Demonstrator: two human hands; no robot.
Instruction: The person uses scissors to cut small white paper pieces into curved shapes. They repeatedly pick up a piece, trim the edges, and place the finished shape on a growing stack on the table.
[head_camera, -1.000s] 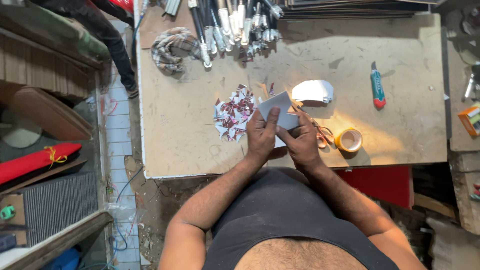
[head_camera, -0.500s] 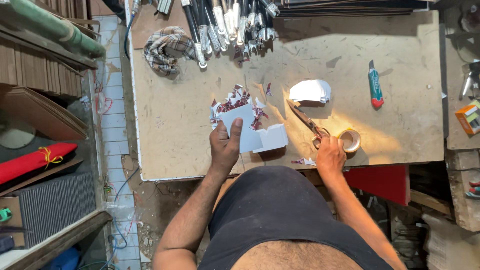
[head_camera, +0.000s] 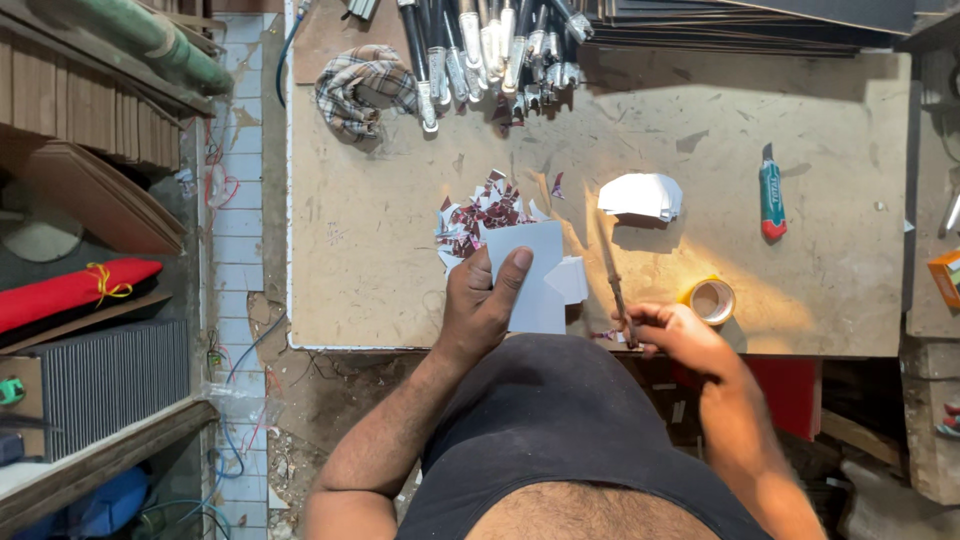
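Green utility knife (head_camera: 771, 197), tape roll (head_camera: 712, 300), plaid cloth (head_camera: 364, 88), paper scraps (head_camera: 482, 213), folded white stack (head_camera: 641, 196) on table (head_camera: 380, 260)

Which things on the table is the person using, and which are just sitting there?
In use:
left hand holding white card
right hand gripping scissors

Lying about:
paper scraps
folded white paper
tape roll
utility knife
checked cloth
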